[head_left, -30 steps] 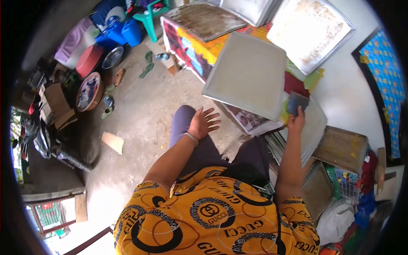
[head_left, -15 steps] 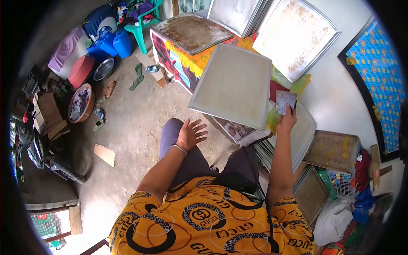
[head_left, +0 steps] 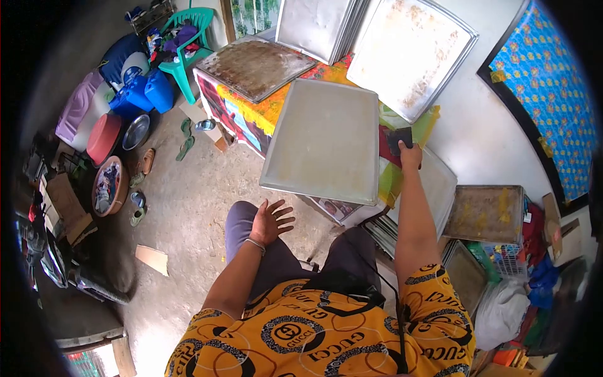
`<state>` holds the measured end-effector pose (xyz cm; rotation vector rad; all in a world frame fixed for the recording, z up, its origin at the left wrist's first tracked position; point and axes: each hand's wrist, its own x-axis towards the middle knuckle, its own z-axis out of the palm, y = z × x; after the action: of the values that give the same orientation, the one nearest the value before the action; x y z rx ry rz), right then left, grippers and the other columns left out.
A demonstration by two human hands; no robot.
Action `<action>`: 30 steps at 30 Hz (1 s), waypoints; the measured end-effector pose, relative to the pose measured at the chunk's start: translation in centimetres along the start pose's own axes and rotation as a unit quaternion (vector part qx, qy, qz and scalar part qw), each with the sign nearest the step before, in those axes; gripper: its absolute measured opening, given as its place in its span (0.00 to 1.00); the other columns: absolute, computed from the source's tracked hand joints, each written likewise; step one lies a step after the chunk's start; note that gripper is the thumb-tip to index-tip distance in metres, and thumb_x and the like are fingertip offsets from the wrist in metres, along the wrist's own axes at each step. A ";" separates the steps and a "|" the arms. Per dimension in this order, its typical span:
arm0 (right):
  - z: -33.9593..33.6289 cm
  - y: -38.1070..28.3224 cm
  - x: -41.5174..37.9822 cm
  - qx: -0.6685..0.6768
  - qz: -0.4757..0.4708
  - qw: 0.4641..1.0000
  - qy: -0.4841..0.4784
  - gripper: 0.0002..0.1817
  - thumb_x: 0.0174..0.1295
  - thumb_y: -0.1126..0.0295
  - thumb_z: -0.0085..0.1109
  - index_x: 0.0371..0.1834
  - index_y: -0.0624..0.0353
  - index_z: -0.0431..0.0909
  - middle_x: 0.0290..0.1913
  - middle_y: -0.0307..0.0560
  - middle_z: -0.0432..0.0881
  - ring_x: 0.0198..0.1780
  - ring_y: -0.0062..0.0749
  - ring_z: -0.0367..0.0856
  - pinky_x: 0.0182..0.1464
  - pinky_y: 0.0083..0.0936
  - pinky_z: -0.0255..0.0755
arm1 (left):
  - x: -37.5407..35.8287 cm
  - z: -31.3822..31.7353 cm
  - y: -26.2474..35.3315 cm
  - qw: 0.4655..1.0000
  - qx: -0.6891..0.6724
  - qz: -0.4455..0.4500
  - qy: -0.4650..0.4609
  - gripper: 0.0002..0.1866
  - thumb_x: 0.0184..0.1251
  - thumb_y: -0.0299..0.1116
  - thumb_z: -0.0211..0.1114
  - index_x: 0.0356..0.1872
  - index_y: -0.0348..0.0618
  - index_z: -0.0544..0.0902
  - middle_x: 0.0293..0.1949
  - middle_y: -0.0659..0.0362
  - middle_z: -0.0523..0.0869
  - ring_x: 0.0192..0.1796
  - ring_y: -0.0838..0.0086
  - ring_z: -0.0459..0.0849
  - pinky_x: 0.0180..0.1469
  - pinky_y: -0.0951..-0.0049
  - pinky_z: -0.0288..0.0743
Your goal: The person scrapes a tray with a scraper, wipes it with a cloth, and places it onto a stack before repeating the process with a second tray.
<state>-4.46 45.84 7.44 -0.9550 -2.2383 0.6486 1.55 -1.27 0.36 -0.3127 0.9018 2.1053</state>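
My right hand (head_left: 409, 154) grips a small dark flat piece (head_left: 398, 139) just past the right edge of a large grey tray (head_left: 323, 141). That tray lies flat at the near end of a table with a colourful cover (head_left: 235, 119). Above my left thigh, my left hand (head_left: 270, 223) is empty, its fingers spread, short of the tray's near edge. A brown-stained tray (head_left: 254, 66) rests on the table's far left part. Behind, a whitish stained tray (head_left: 411, 56) leans against the wall.
Stacked trays (head_left: 314, 28) stand upright at the back. At right, a brown tray (head_left: 483, 212) tops a plastic basket (head_left: 507, 260). On the left are a green chair (head_left: 179, 69), blue jugs (head_left: 146, 93), a laundry basin (head_left: 110, 185), slippers (head_left: 185, 147) and cardboard (head_left: 152, 259).
The view has shifted. My right hand has turned, and the piece it holds now shows a dark face instead of a pale one. My left hand remains open over my thigh.
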 end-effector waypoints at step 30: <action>-12.6 -2.4 -8.4 0.544 0.195 0.810 -0.095 0.17 0.57 0.75 0.63 0.47 0.61 0.68 0.38 0.48 0.80 0.32 0.34 0.82 0.35 0.34 0.84 | -0.9 0.0 0.6 0.998 -0.034 0.045 -0.002 0.33 0.66 0.64 0.45 0.60 0.48 0.69 0.55 0.52 0.76 0.55 0.53 0.75 0.58 0.49 0.65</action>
<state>7.79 40.39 14.83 -0.7034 -1.3449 1.9834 1.67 -2.09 1.15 -0.3088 0.8574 2.2227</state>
